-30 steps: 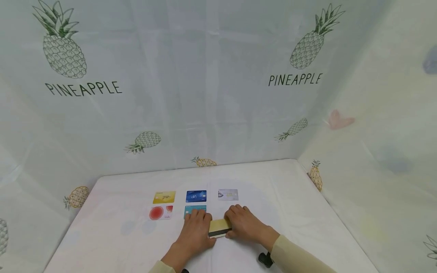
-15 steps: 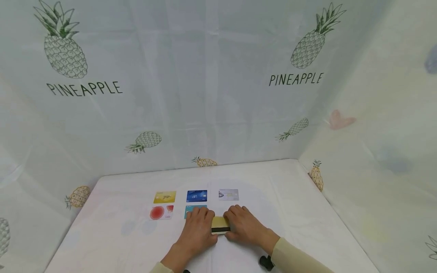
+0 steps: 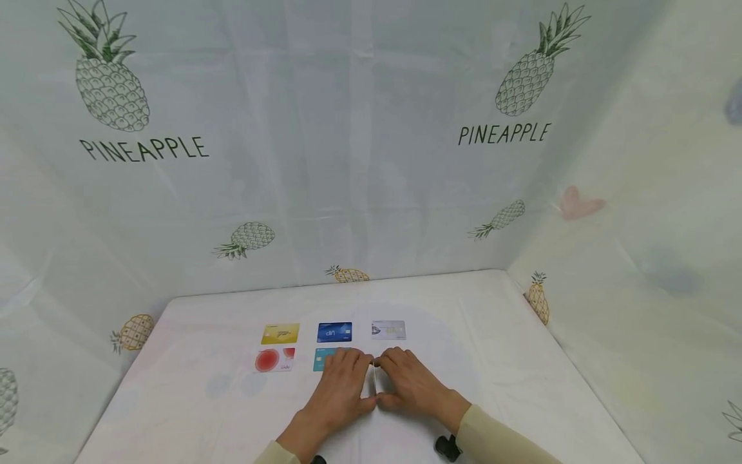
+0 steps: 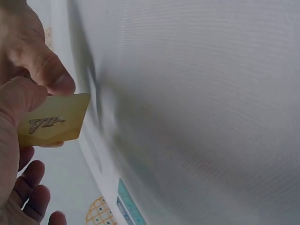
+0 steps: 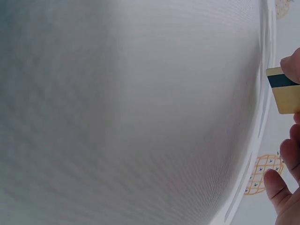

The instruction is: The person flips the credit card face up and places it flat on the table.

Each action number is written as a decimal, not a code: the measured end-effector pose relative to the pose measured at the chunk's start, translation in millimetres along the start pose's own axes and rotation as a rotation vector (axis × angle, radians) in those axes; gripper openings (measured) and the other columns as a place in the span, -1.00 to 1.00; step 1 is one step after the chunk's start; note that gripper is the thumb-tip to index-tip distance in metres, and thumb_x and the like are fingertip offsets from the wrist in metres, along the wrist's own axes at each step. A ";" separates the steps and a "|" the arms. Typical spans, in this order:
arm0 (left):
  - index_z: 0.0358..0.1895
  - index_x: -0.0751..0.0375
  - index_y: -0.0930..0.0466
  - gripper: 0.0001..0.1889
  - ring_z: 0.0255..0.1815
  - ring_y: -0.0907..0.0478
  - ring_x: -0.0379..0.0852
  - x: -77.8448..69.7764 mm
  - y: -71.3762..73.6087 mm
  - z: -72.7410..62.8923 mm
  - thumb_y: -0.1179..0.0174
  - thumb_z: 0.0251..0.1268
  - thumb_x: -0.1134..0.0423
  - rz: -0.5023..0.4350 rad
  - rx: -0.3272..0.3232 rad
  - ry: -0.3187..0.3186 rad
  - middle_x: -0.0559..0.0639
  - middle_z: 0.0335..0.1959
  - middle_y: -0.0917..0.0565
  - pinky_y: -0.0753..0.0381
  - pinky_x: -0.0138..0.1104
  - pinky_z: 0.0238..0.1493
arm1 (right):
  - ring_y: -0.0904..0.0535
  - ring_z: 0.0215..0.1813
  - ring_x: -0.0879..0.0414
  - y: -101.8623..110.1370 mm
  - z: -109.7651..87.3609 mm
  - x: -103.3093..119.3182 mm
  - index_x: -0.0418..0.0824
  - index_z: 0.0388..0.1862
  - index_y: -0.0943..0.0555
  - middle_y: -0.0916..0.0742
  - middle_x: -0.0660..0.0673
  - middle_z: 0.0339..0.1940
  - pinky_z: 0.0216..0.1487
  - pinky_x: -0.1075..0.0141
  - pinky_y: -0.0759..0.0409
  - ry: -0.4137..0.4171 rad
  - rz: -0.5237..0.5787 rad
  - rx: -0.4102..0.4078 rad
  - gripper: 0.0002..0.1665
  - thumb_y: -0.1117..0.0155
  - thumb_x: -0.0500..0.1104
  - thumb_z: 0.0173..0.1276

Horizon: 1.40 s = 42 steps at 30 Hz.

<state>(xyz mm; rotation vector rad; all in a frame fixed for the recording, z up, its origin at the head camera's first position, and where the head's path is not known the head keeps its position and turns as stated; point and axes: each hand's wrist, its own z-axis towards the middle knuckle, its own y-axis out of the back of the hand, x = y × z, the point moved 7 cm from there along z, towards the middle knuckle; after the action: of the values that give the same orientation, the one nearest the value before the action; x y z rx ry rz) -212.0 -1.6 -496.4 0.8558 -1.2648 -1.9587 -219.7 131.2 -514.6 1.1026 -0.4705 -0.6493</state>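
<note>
Between my two hands a gold VIP card [image 3: 374, 379] stands nearly edge-on in the head view, as a thin pale line. Its gold face, the VIP card [image 4: 56, 119], shows in the left wrist view; its dark-striped back shows in the right wrist view. My left hand [image 3: 342, 386] pinches it with thumb and fingers. My right hand [image 3: 414, 383] holds it too, thumb tip at one long edge and a fingertip at the opposite one. Just beyond the left fingers lies a teal card [image 3: 320, 359], partly covered by that hand.
Beyond the hands, a yellow card [image 3: 281, 333], a blue card [image 3: 334, 332] and a silver card [image 3: 388, 330] lie in a row on the white table cover [image 3: 464, 335]. A red-and-white card [image 3: 274, 359] lies nearer, left of the teal one. Pineapple-print curtains surround the table.
The gold card has turned from showing its striped back to standing edge-on in the head view. The hands have drawn closer together, the left moving right. The cards on the table have not moved.
</note>
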 end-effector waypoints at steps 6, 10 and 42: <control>0.16 0.06 -0.54 -0.33 0.07 -0.41 -0.07 1.8 -1.5 -1.0 -0.57 0.08 -0.19 -0.034 0.000 -0.003 -0.10 0.03 -0.60 -0.37 -0.17 0.05 | -0.54 0.02 0.17 -1.8 0.7 0.3 -0.13 0.21 -0.61 -0.66 0.05 0.02 0.01 0.31 -0.54 -0.019 0.015 0.049 -0.29 -0.55 0.22 0.20; 0.08 0.05 -0.48 -0.37 -0.01 -0.38 -0.10 3.4 -2.0 -0.7 -0.59 0.04 -0.12 -0.079 0.014 0.017 -0.12 -0.08 -0.60 -0.36 -0.21 0.01 | -0.54 0.02 0.16 -1.0 0.5 -0.1 -0.14 0.19 -0.62 -0.66 0.05 0.01 0.01 0.31 -0.54 -0.015 0.012 0.043 -0.28 -0.57 0.24 0.19; 0.08 0.10 -0.63 -0.38 -0.05 -0.40 -0.02 11.5 -15.3 -2.3 -0.58 -0.01 -0.14 0.096 0.104 0.067 -0.03 -0.08 -0.65 -0.29 -0.16 -0.12 | -0.50 -0.01 0.15 3.9 -8.5 -8.8 -0.07 0.12 -0.60 -0.63 0.06 -0.01 -0.02 0.27 -0.46 -0.048 -0.094 0.070 -0.34 -0.54 0.23 0.17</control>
<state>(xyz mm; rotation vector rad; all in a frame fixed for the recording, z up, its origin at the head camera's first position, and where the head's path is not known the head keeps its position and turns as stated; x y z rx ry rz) -219.4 -6.9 -513.4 0.8877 -1.3532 -1.7882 -219.7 144.1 -514.6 1.1834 -0.4875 -0.7476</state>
